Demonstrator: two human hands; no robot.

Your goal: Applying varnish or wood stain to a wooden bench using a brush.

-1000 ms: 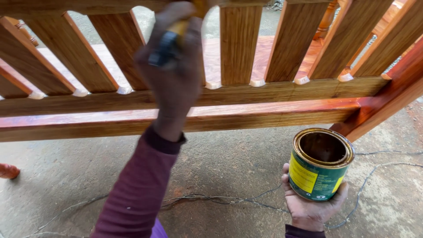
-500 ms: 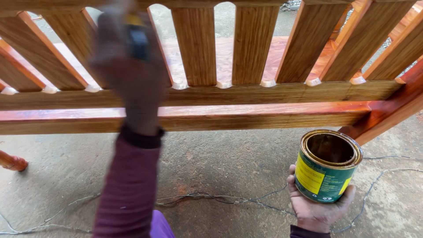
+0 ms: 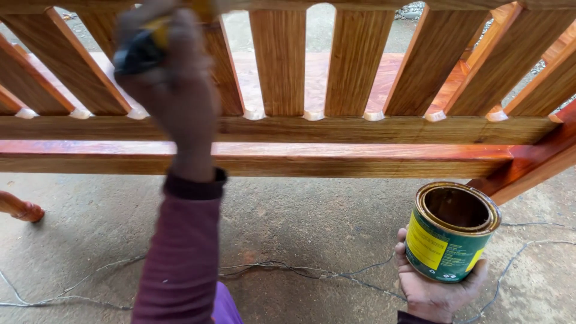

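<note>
My left hand (image 3: 174, 96) is raised in front of the slatted wooden frame (image 3: 336, 129), shut around a brush handle (image 3: 141, 48) with yellow and dark blue parts. The brush tip is blurred and hidden behind the hand, against the upright slats (image 3: 279, 66). My purple sleeve (image 3: 180, 252) runs down to the bottom edge. Low on the right, my right hand (image 3: 435, 291) cups an open round can (image 3: 450, 234) from below. The can is green and yellow with a dark inside, and it is held upright above the concrete floor.
The frame's lower rails (image 3: 360, 157) look glossy and reddish, and they meet a slanted beam (image 3: 528, 165) at the right. A turned wooden leg (image 3: 21, 207) lies at the left edge. Thin wires (image 3: 300, 271) trail across the grey concrete floor (image 3: 312, 222).
My left hand with the brush has moved left across the slats and slightly up. The can stays upright in my right hand.
</note>
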